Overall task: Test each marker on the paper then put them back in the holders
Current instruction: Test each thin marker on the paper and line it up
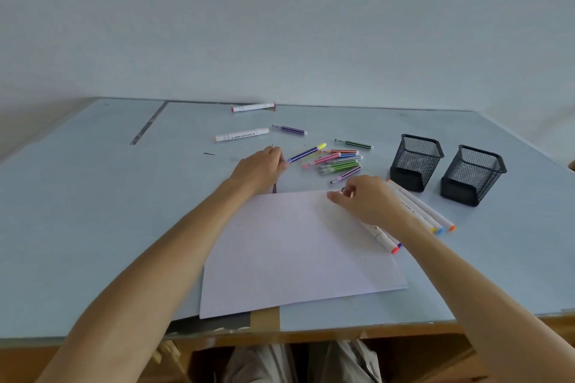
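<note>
progress: barely begun, white paper sheet (298, 246) shows no marks, two black mesh holders (416, 162) far right look empty | left hand (259, 168) fingers pinch thin purple yellow-capped marker (306, 152) | right hand (368, 200) fingers curled, contents unclear | count: roughly ten thin markers (339, 163), about seven thick white markers (420, 208) loose on table

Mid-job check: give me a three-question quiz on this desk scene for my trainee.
1. True or false: the two mesh holders already hold markers.
2. What colour is the cap on the blue marker that the left hand is touching?
3. The paper is: A) scribbled on, B) blank, C) folded.

Key: 1 false, both look empty. 2 yellow. 3 B. The right hand pinches something small I cannot identify.
</note>
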